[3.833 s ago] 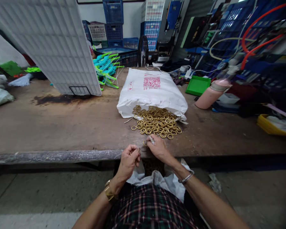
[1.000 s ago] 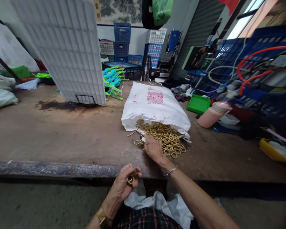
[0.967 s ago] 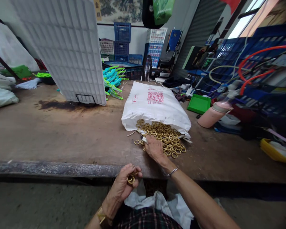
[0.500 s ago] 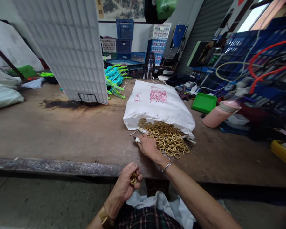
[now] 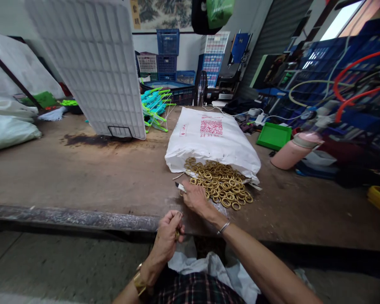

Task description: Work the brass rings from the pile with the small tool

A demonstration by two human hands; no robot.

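Note:
My left hand (image 5: 168, 234) is closed around several brass-coloured rings, just over the table's front edge. Only a bit of those rings (image 5: 177, 234) shows between the fingers. My right hand (image 5: 194, 197) rests at the left side of a heap of brass-coloured rings (image 5: 224, 185). From its fingers a small white tool with a dark tip (image 5: 180, 187) sticks out to the left; its exact kind cannot be made out. The heap spills from the mouth of a white woven sack (image 5: 209, 131) with red print, which lies on its side. Whether the right fingers touch any ring is hidden.
On the wooden table (image 5: 114, 181), a white ribbed panel (image 5: 98, 76) stands at the left on a wire stand. Behind it lie green and turquoise plastic pieces (image 5: 155, 107). To the right are a green tray (image 5: 274, 136) and a pink bottle (image 5: 293, 151).
My left hand has turned and moved slightly left and up, so fewer of its rings show. My right hand has shifted a little left relative to the heap, with the white tool still in it.

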